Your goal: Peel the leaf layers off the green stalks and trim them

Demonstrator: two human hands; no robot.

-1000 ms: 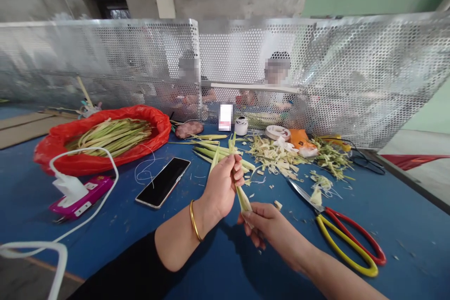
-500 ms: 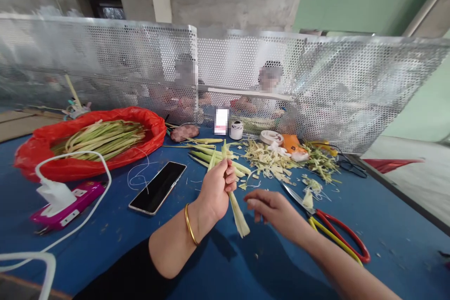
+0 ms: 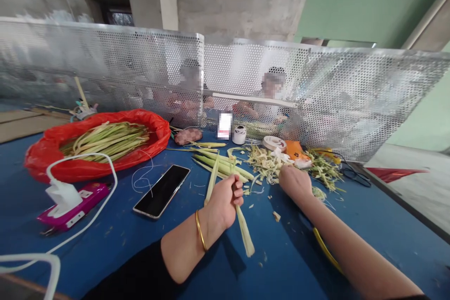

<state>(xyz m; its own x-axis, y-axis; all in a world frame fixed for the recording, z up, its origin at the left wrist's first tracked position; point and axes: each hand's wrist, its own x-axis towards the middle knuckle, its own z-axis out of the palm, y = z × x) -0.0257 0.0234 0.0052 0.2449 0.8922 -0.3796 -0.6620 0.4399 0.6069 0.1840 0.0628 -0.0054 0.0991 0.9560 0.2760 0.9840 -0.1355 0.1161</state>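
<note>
My left hand (image 3: 227, 201) is closed around a pale green husk-like leaf strip (image 3: 246, 239); the flared end hangs below the fist toward me. Another strip (image 3: 212, 180) leans just left of this hand. Beyond it lie several long green leaf pieces (image 3: 228, 166). My right hand (image 3: 295, 183) is at the near edge of a heap of shredded pale scraps (image 3: 262, 161), back of the hand up, its fingers hidden from me. Under the right forearm lie scissors, mostly covered, with a yellow handle (image 3: 326, 251) showing.
At left stand a red plastic bag (image 3: 101, 168) of leaf strips, a purple power strip (image 3: 75, 208) with a white cable, and a phone (image 3: 161, 192). A white tape roll (image 3: 274, 143) and an orange packet (image 3: 295, 150) sit behind the scraps. A perforated metal screen (image 3: 246, 70) separates me from people opposite.
My right hand has moved forward from beside the held strip to the scrap heap, its forearm now covering much of the scissors. My left hand keeps its strip. The view has tilted slightly.
</note>
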